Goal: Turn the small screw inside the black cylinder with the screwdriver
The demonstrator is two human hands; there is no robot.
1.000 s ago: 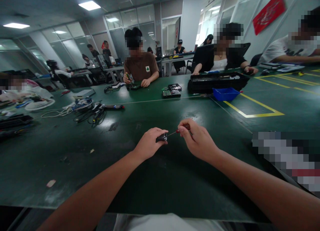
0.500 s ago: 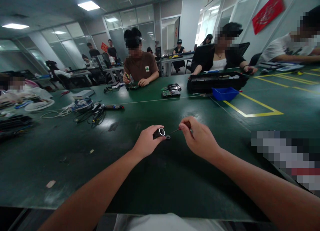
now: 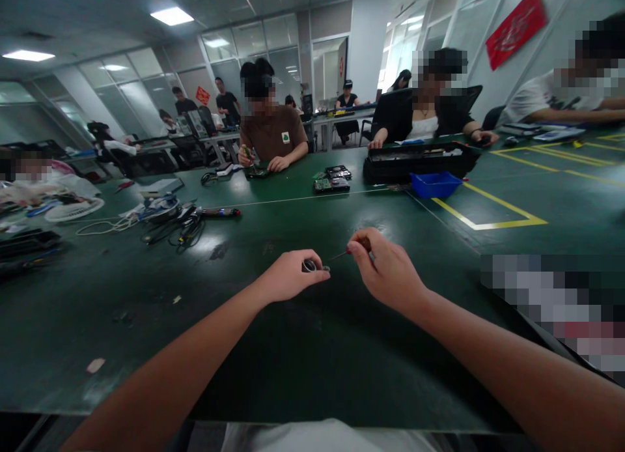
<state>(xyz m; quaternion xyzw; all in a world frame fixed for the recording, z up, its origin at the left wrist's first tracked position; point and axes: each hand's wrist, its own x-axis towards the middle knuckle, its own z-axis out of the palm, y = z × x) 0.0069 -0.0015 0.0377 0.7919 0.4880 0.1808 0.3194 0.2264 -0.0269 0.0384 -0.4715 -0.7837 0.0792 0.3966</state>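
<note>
My left hand [image 3: 286, 277] is closed round a small black cylinder [image 3: 308, 266] with a bright silver ring at its end. At the fingertips of that hand sits a small greyish part [image 3: 326, 269], too small to name. My right hand [image 3: 390, 269] grips a screwdriver [image 3: 340, 254] by its reddish-brown handle, most of which the fingers hide. Its thin shaft points left at the small part. Whether the tip touches it I cannot tell. Both hands are above the green table [image 3: 273, 354].
Bundled cables [image 3: 183, 225] lie at left. Circuit boards [image 3: 332, 180], a blue tray [image 3: 436, 185] and a long black casing [image 3: 422, 163] stand farther back. Co-workers sit across the table, one in a brown shirt [image 3: 273, 134]. A blurred-out item [image 3: 556, 309] lies at right.
My left hand has turned the black cylinder, so its ringed end faces less towards me and more of it is covered by fingers. The screwdriver stays in my right hand, nearly unmoved.
</note>
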